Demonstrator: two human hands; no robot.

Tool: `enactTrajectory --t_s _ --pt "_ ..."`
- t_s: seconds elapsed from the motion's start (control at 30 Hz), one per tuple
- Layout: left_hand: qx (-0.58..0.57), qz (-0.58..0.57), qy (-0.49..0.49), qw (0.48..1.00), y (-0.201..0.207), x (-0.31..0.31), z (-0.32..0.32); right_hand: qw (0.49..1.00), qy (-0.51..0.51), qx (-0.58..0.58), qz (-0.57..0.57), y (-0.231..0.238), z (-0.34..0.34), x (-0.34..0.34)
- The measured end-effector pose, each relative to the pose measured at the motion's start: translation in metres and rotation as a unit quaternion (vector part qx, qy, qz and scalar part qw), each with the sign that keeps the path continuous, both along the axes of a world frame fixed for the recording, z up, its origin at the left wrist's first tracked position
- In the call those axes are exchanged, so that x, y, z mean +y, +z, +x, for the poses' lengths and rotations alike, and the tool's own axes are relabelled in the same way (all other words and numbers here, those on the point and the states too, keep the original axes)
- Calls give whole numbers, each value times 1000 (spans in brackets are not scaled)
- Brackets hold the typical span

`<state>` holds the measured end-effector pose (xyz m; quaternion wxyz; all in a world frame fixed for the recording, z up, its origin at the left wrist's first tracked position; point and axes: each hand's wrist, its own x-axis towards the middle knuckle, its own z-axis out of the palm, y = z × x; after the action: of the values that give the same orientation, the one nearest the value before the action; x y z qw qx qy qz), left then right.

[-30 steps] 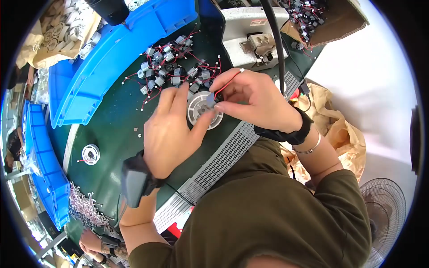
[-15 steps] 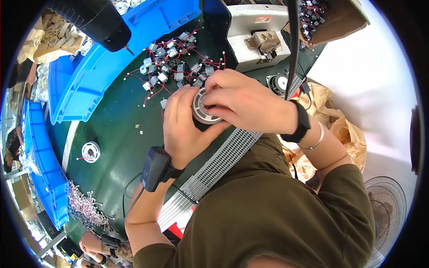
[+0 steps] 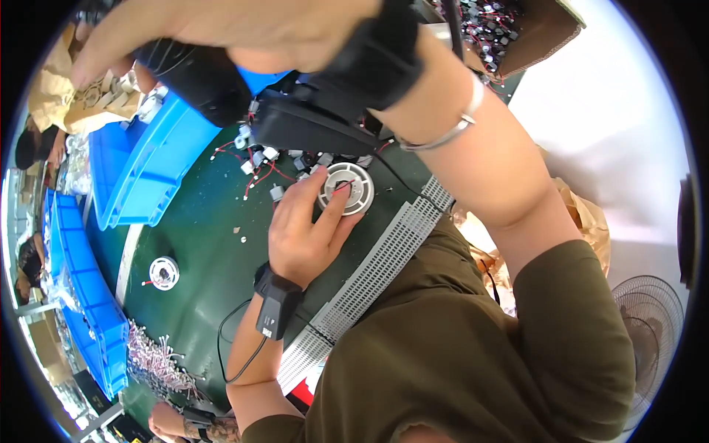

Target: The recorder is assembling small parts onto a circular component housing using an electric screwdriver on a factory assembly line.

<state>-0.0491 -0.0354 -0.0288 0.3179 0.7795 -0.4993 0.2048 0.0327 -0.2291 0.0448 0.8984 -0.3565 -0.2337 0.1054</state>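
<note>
**Left hand on the round disc, right hand up by the lens**

Biggest thing in view is your own right arm. Your right hand [image 3: 221, 29] is lifted way up close to the camera, filling the top of the shot, fingers stretched out toward the left. Can't tell whether its grip has anything in it; nothing shows between the fingers from here. There's a black strap and a thin silver bangle [image 3: 450, 129] on that wrist.

Under it is the dark green desk [image 3: 199, 295], with a perforated grey strip [image 3: 377, 266] running along its near edge, right against your olive sleeve. The blue bins [image 3: 148, 177] sit at the far left of the desk, well apart from your hands.

Your left hand [image 3: 303, 236] lies on the desk, grip loose and mostly open. It isn't wrapped around anything, but the index fingertip rests on the round white-and-grey disc part [image 3: 346, 188]. That disc lies flat on the desk just beyond your left hand, with a short red wire across its face.

Just behind the disc is a scatter of small grey parts with red and black wires [image 3: 258, 166]. There's a black wrist unit [image 3: 275, 310] strapped on your left wrist, cable hanging off it. A second, smaller disc [image 3: 163, 272] sits alone off to the left, well apart.
</note>
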Motion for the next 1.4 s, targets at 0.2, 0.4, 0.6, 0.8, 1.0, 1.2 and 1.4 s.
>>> enactTrajectory --t_s 0.2,0.4,0.6,0.8,1.0,1.2,1.4 --pt "32 10 6 999 -2 3 0 908 -341 -151 -191 100 -77 -32" --pt "34 20 10 999 -6 10 1 867 -439 -53 -229 50 -80 -56" --pt "37 23 10 999 -10 9 1 854 -459 -78 -233 29 -86 -71" --pt "38 12 4 999 -13 9 1 863 -442 -173 -174 11 -72 -85" --pt "29 4 6 1000 -14 10 1 866 -460 -51 -189 16 -86 -72" --pt "41 -5 9 999 -14 10 0 864 -444 -66 -228 8 -96 -74" --pt "41 -11 9 999 -9 3 1 878 -387 -145 -242 -4 -112 -81"
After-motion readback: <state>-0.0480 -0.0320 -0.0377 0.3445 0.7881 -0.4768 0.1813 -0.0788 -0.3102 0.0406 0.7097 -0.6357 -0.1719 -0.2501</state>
